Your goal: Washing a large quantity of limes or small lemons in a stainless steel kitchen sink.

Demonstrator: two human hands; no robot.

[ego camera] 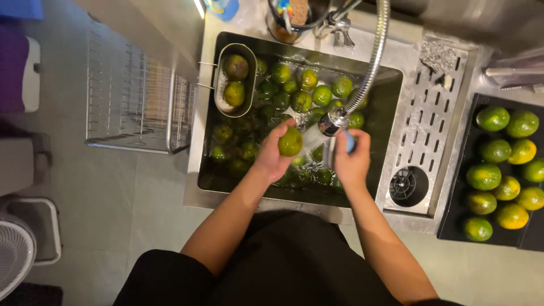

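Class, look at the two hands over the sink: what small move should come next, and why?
Probably turn the fruit in the left hand under the spray. The right hand aims the sprayer at one side only, so the other side looks unrinsed.

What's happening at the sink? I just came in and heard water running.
A person stands at a steel sink full of green citrus fruits sitting in water. The left hand holds one green fruit under the spray from the pull-down faucet head, which the right hand grips. Two fruits lie in a small metal basket at the sink's edge, and more green and yellow ones rest on a black tray to the right.
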